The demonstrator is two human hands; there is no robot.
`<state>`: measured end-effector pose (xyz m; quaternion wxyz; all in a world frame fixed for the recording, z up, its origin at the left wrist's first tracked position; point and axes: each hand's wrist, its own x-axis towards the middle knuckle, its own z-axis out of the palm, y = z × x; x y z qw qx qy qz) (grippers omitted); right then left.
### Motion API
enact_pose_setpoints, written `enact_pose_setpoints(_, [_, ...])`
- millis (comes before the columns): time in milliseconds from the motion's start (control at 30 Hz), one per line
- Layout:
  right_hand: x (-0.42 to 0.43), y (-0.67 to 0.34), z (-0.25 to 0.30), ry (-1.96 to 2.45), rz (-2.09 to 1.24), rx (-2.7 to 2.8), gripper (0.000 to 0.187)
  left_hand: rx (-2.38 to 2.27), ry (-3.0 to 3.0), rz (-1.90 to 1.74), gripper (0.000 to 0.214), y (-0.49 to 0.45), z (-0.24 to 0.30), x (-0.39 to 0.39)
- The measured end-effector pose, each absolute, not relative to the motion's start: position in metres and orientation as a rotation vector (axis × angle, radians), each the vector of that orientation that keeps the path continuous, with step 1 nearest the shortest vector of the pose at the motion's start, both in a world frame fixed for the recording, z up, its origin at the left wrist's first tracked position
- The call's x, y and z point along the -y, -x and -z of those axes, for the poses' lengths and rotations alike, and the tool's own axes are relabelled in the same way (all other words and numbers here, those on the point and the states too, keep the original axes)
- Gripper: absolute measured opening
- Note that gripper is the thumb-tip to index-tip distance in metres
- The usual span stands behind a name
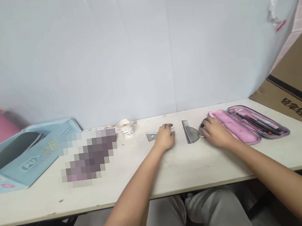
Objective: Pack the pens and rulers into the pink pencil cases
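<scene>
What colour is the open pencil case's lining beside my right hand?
That lining is pink, seen best in the head view.

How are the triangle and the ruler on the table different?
The triangle has slanted sides and a round hole, while the ruler is long, narrow and straight.
The triangle is partly hidden by the left hand; no hand covers the ruler, which lies against the protractor.
Both look grayish and lie flat on the table.
</scene>
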<state>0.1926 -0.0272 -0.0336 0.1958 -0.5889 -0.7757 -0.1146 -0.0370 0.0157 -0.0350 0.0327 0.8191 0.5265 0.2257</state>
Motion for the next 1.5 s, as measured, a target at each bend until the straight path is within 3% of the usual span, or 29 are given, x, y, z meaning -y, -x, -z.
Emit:
enact_pose_setpoints(233, [0.009, -0.088, 0.024, 1.405, 0.276, 2.500, 0.025, -1.926, -2.430, -0.547, 0.043, 0.115, 0.050, -0.009])
enact_pose_setpoints(633, [-0.016, -0.033, 0.032, 1.449, 0.439, 2.778, 0.028, -1.847, -2.434, -0.617, 0.038, 0.117, 0.058, -0.005])
enact_pose_setpoints(900, [-0.002, -0.066, 0.026, 1.566, 0.329, 2.545, 0.025, -1.721, -2.136, -1.023, 0.015, 0.119, 0.048, -0.006])
enact_pose_setpoints(1167, [0.019, -0.128, 0.020, 1.558, -0.090, 2.103, 0.028, -1.388, -1.677, -1.302, 0.014, 0.066, 0.039, -0.015])
enact_pose_setpoints(1333, [0.036, -0.186, 0.024, 1.472, 0.045, 2.062, 0.037, -1.337, -1.685, -1.358, 0.017, -0.010, 0.023, -0.035])
enact_pose_setpoints(1500, [0.053, -0.251, 0.034, 1.761, 0.299, 1.871, 0.039, -1.275, -2.081, -1.148, 0.027, -0.101, 0.010, -0.038])
